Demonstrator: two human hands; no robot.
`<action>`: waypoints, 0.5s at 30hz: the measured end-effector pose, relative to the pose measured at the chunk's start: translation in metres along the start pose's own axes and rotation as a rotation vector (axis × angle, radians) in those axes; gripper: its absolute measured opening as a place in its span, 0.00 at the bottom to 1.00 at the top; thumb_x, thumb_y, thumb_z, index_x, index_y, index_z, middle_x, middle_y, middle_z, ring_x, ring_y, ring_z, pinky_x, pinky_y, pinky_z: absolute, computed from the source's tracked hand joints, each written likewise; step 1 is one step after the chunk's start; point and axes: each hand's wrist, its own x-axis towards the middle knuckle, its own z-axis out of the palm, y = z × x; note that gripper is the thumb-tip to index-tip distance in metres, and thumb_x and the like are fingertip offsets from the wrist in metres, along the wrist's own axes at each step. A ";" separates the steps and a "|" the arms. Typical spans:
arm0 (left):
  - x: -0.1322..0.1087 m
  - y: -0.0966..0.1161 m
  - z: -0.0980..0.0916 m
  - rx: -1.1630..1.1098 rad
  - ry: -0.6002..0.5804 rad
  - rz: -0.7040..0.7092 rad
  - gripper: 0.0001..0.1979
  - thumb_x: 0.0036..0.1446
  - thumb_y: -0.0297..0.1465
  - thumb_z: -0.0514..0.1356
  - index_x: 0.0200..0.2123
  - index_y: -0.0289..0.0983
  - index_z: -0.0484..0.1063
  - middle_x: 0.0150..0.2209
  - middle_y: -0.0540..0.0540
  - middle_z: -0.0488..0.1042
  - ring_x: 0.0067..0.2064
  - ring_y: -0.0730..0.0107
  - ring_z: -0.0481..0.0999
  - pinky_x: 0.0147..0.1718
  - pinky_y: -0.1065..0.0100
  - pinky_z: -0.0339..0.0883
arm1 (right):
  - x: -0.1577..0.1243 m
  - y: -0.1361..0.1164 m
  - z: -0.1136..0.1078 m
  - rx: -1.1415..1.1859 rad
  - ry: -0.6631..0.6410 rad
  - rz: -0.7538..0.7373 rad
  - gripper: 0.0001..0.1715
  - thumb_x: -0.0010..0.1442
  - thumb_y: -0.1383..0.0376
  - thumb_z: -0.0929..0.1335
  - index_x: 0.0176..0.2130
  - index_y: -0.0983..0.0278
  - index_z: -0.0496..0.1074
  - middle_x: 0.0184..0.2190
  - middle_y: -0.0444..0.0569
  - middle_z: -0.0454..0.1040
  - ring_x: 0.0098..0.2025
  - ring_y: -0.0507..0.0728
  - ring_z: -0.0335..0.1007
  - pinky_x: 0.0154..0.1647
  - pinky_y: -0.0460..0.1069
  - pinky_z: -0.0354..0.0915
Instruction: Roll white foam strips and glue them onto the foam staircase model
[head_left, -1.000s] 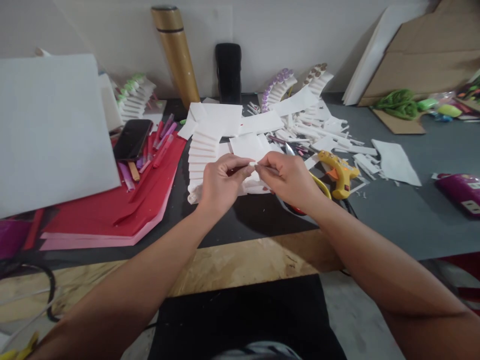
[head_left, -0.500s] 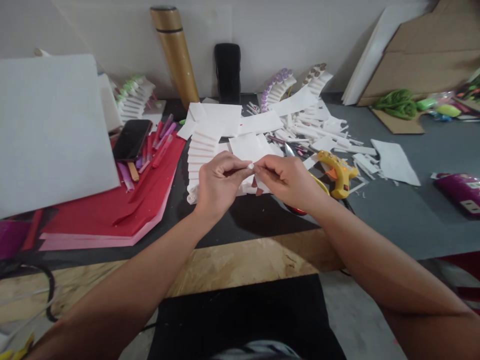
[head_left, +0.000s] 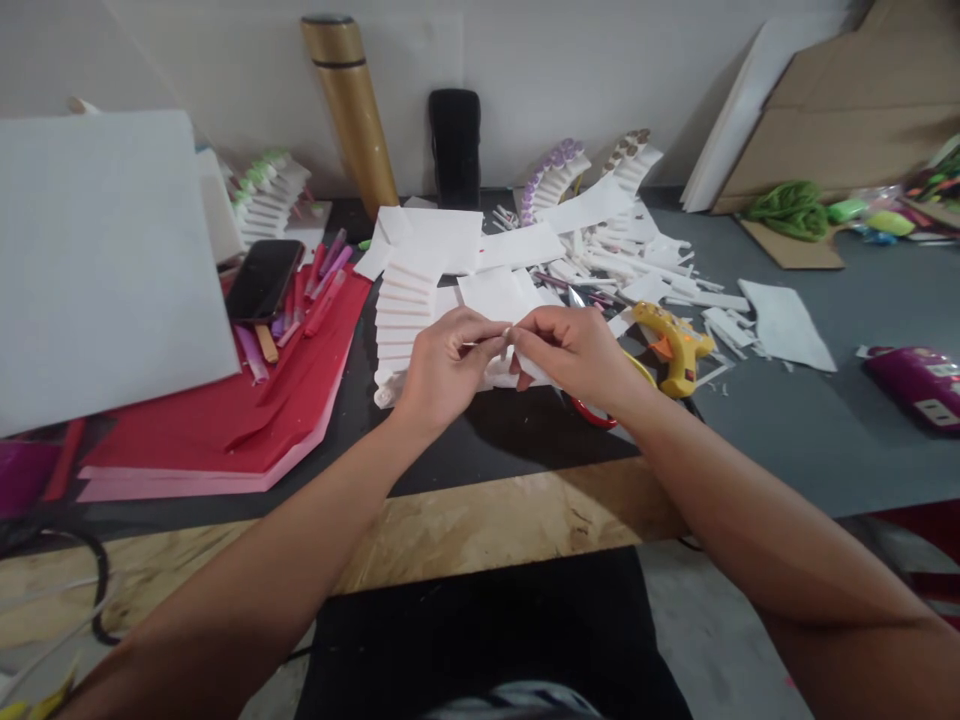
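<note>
My left hand (head_left: 448, 368) and my right hand (head_left: 574, 350) meet above the desk, thumbs and fingertips pinched together. Between them is a small white paper strip (head_left: 532, 366), part of it hanging under my right fingers; the rest is hidden by the fingertips. Just left of and behind my left hand lies a pleated white paper piece (head_left: 401, 310) with a rolled end. White paper sheets (head_left: 491, 290) lie behind both hands. Scissors (head_left: 594, 413) with red and yellow handles are partly covered by my right hand and wrist, beside a yellow glue gun (head_left: 679, 350).
At left are red sheets (head_left: 202, 430), a phone (head_left: 264, 280) and a large white board (head_left: 105, 270). A gold bottle (head_left: 352, 120) and a black case (head_left: 456, 145) stand at the back. White paper scraps (head_left: 637, 265) cover the back right. A purple object (head_left: 915, 383) sits far right.
Both hands stay together, shifting very slightly right, with fingertips a little repositioned on the paper strip. More of the scissors' red handle shows. Everything else on the desk stays put.
</note>
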 end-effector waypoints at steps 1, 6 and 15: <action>0.000 0.000 -0.001 0.019 -0.011 0.005 0.06 0.62 0.29 0.64 0.36 0.41 0.83 0.34 0.47 0.78 0.38 0.67 0.77 0.37 0.66 0.69 | 0.000 0.000 0.000 0.005 0.008 0.002 0.16 0.66 0.62 0.67 0.30 0.67 0.76 0.20 0.45 0.78 0.19 0.48 0.66 0.23 0.45 0.55; 0.001 0.005 -0.003 0.126 0.029 0.090 0.08 0.65 0.29 0.60 0.39 0.39 0.81 0.37 0.45 0.78 0.42 0.65 0.77 0.43 0.63 0.69 | 0.003 -0.005 0.005 0.378 0.016 0.150 0.15 0.60 0.56 0.74 0.30 0.66 0.76 0.26 0.48 0.81 0.25 0.51 0.76 0.30 0.47 0.70; -0.003 0.006 0.010 -0.149 0.093 -0.217 0.04 0.60 0.27 0.64 0.37 0.35 0.80 0.36 0.45 0.81 0.38 0.67 0.79 0.41 0.66 0.71 | 0.000 -0.005 0.012 0.116 0.182 0.119 0.10 0.59 0.62 0.72 0.30 0.65 0.73 0.22 0.46 0.77 0.23 0.52 0.73 0.26 0.46 0.66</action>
